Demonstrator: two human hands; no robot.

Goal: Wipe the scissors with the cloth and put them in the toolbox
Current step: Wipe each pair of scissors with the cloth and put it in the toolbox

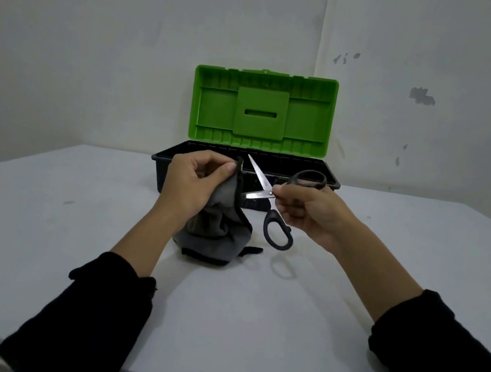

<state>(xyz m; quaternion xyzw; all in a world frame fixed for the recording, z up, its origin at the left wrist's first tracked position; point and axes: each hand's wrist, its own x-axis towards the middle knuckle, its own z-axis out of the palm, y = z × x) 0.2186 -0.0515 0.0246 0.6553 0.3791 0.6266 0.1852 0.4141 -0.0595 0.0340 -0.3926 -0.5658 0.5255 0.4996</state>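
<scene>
Black-handled scissors (275, 231) with their steel blades spread apart hang above the table. My right hand (313, 213) pinches them near the pivot, one handle loop above the hand and one below. One blade points up and left towards the toolbox; the other runs left into a grey cloth (218, 229). My left hand (190, 184) grips that cloth, fingers curled round its upper edge, and the cloth's lower part rests bunched on the table. Behind both hands stands the toolbox (330, 182), black tray with green lid (262, 108) raised upright.
The white table (217, 325) stretches from the toolbox to the near edge. A pale wall stands close behind the toolbox. My black sleeves cover both forearms low in the view.
</scene>
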